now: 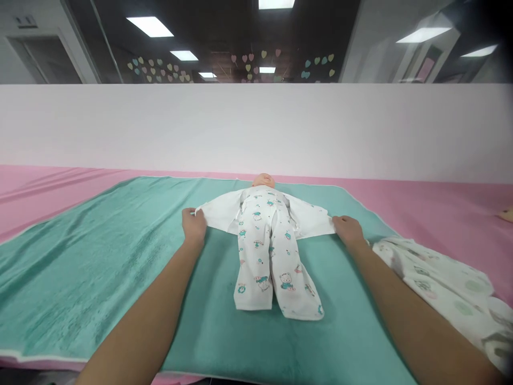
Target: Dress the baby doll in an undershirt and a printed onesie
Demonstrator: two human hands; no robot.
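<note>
A baby doll (264,180) lies on its back with its head at the far side, dressed in a white top and printed trousers. Small bears and teal and pink figures decorate the white trousers (260,251), whose legs stretch toward me. Both sleeves of the white top are spread out sideways. My left hand (194,224) pinches the cuff of the left-side sleeve (220,212). At the other side, my right hand (348,230) grips the cuff of the right-side sleeve (312,218). The doll's hands and feet are hidden inside the clothes.
Under the doll is a teal blanket (100,256) with some wrinkles at left, over a pink cover (433,214). A crumpled printed white cloth (441,283) lies by my right forearm. A low white wall (256,128) stands behind, below dark glass with paper hearts.
</note>
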